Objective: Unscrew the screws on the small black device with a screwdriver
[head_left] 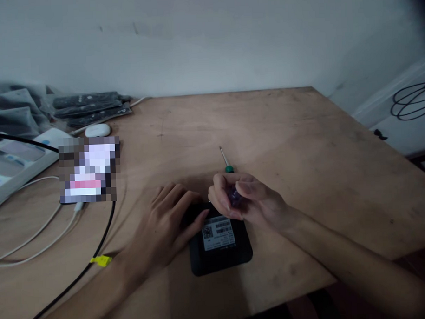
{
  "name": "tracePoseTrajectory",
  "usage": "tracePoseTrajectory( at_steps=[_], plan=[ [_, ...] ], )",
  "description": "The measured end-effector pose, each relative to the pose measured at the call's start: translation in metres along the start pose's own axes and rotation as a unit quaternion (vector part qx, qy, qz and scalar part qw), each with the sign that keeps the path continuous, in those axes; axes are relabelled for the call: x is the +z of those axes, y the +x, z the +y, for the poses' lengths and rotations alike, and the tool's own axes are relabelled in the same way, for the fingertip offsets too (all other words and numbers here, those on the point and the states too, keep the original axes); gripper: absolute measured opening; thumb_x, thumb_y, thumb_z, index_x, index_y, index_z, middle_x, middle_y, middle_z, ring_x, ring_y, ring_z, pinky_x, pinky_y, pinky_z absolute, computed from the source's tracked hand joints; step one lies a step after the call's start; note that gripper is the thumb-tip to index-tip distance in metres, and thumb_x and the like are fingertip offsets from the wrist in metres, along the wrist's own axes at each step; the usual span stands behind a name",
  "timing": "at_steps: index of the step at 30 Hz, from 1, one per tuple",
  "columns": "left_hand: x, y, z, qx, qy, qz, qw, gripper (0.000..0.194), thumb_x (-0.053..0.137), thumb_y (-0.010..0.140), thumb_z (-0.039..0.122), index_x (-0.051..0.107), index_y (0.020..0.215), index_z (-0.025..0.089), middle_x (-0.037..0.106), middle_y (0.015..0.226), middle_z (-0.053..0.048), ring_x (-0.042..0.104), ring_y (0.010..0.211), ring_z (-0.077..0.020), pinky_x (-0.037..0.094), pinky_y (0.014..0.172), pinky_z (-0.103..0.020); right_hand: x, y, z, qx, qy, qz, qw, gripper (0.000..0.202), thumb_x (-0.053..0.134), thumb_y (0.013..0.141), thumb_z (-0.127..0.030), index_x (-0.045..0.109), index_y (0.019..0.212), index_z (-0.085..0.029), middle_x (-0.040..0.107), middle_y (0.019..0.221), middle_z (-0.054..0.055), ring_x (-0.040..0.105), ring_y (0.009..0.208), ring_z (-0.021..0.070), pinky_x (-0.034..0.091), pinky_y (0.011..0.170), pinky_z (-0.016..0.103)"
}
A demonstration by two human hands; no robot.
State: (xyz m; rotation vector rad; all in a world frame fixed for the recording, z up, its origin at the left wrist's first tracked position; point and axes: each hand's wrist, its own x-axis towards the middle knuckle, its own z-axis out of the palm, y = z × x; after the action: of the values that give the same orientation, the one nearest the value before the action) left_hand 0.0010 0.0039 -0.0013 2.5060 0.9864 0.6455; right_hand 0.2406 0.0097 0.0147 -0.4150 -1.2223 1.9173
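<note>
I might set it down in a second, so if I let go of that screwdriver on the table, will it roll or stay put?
The screwdriver in the right hand has a thin round shaft and a rounded-looking handle, so it would probably roll a little on the flat wooden table. It looks small and stiff, likely light. The table seems level, so it should stop soon.

Wooden counter (284, 129) against a pale wall, carrying a black box (220, 245) near the front edge, a screwdriver (226, 162) just behind it, white cables (33, 231) and a black cable (97, 247) at left, remotes (88, 105) and a white puck (97, 130) at the back.
</note>
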Motion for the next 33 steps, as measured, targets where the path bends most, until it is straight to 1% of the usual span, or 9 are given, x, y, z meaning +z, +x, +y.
tracePoseTrajectory(
  at_steps=[8, 13, 20, 27, 33],
  plan=[
    [0.0003, 0.0003, -0.0005, -0.001, 0.006, -0.002, 1.0, 0.015, 0.062, 0.111, 0.034, 0.067, 0.114, 0.02, 0.064, 0.106, -0.006, 0.056, 0.097, -0.0242, 0.043, 0.089, -0.043, 0.0006, -0.0009, -0.0023, 0.004, -0.018, -0.001, 1.0, 0.041, 0.054, 0.108, -0.053, 0.063, 0.088, -0.018, 0.05, 0.071, -0.002, 0.04, 0.061, 0.0141, 0.026, 0.056, 0.031],
    [-0.0007, 0.0004, 0.0004, 0.006, 0.002, -0.001, 1.0, 0.014, 0.062, 0.111, 0.033, 0.066, 0.112, 0.02, 0.063, 0.105, -0.005, 0.055, 0.096, -0.0239, 0.042, 0.087, -0.042, 0.0003, -0.0024, -0.0018, 0.011, -0.036, -0.012, 0.999, 0.048, 0.052, 0.109, -0.059, 0.064, 0.09, -0.017, 0.052, 0.072, -0.002, 0.039, 0.058, 0.0125, 0.026, 0.056, 0.03],
    [-0.0006, 0.0007, 0.0006, 0.006, 0.003, 0.002, 1.0, 0.015, 0.065, 0.109, 0.034, 0.064, 0.105, 0.019, 0.061, 0.1, -0.005, 0.053, 0.093, -0.0238, 0.041, 0.085, -0.041, -0.0001, -0.0029, -0.0026, 0.014, -0.06, -0.023, 0.998, 0.05, 0.048, 0.11, -0.06, 0.064, 0.091, -0.017, 0.055, 0.075, 0.0, 0.042, 0.06, 0.0124, 0.029, 0.056, 0.028],
    [-0.0008, 0.0022, 0.0006, 0.008, 0.006, 0.0, 1.0, 0.012, 0.063, 0.11, 0.032, 0.063, 0.109, 0.019, 0.063, 0.107, -0.006, 0.055, 0.097, -0.0243, 0.043, 0.088, -0.042, 0.0013, -0.0032, -0.0032, 0.01, -0.069, -0.03, 0.997, 0.05, 0.044, 0.112, -0.058, 0.064, 0.092, -0.017, 0.055, 0.075, -0.001, 0.043, 0.061, 0.0131, 0.031, 0.057, 0.028],
    [-0.0019, 0.0002, 0.0008, 0.014, 0.009, 0.0, 1.0, 0.013, 0.06, 0.111, 0.032, 0.062, 0.109, 0.019, 0.063, 0.106, -0.006, 0.054, 0.096, -0.025, 0.043, 0.087, -0.043, 0.0031, -0.0041, -0.0043, 0.011, -0.08, -0.036, 0.996, 0.052, 0.04, 0.113, -0.058, 0.065, 0.093, -0.016, 0.055, 0.075, -0.001, 0.043, 0.061, 0.0136, 0.032, 0.057, 0.029]
  ],
)
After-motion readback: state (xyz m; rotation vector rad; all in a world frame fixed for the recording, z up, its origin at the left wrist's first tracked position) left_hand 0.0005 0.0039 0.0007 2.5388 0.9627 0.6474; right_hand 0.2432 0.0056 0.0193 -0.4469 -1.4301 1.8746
